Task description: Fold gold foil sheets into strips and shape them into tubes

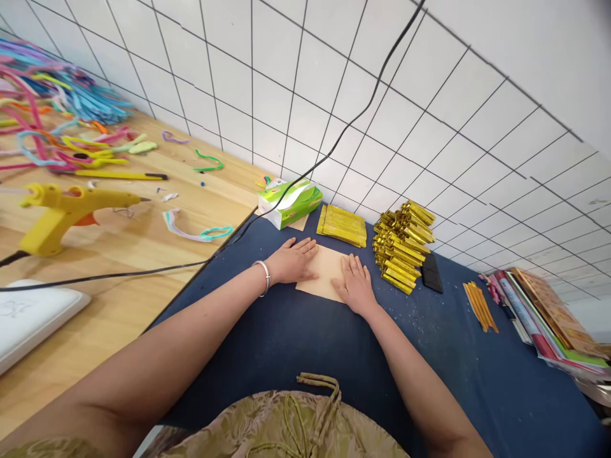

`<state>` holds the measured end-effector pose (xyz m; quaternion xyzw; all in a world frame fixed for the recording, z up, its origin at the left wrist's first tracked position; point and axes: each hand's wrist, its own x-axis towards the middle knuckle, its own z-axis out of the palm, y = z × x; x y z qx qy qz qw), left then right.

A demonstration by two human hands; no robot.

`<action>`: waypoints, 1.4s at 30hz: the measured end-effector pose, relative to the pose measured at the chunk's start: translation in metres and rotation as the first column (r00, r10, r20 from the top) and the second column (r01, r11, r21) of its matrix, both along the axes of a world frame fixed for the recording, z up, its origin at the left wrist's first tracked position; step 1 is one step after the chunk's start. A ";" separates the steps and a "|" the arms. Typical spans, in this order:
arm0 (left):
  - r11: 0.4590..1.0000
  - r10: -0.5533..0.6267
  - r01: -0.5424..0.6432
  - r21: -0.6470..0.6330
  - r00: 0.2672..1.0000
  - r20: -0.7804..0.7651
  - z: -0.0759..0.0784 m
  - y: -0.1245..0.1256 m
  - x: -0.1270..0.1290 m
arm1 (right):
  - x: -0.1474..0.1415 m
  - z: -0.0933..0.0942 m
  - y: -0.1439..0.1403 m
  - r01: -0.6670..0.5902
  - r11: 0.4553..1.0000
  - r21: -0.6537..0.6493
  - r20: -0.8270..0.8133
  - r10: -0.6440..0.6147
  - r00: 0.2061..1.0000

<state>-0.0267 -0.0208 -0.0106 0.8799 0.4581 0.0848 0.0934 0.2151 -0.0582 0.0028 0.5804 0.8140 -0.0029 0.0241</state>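
Observation:
A tan sheet of paper [325, 270] lies flat on the dark blue table cover in front of me. My left hand [292, 261], with a silver bangle at the wrist, rests on its left edge, fingers stretched out. On the right edge lies my right hand [356, 284], its fingers also extended and palm down. Just beyond the paper is a flat stack of golden sheets [342, 225]. To the right of that stands a pile of folded golden strips [403, 245].
A green tissue box [291, 203] sits by the wall, with a black cable [329, 154] running across it. A yellow glue gun [67, 213] and colourful pipe cleaners [81, 95] lie on the wooden table at left. A phone [431, 273], orange strips [480, 307] and books [548, 318] are at right.

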 end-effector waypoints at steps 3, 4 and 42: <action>0.994 0.070 -0.075 0.083 0.996 0.057 0.006 -0.002 0.004 | 0.000 0.006 0.002 -0.005 1.000 -0.009 -0.008 0.005 1.000; 0.986 0.096 -0.107 0.126 0.991 0.088 0.008 -0.003 0.006 | 0.000 0.008 0.003 -0.016 1.000 0.002 -0.016 0.016 1.000; 0.992 -0.080 0.081 0.098 0.997 -0.016 -0.002 -0.008 0.010 | -0.003 -0.006 0.003 0.011 0.997 0.071 -0.029 -0.009 1.000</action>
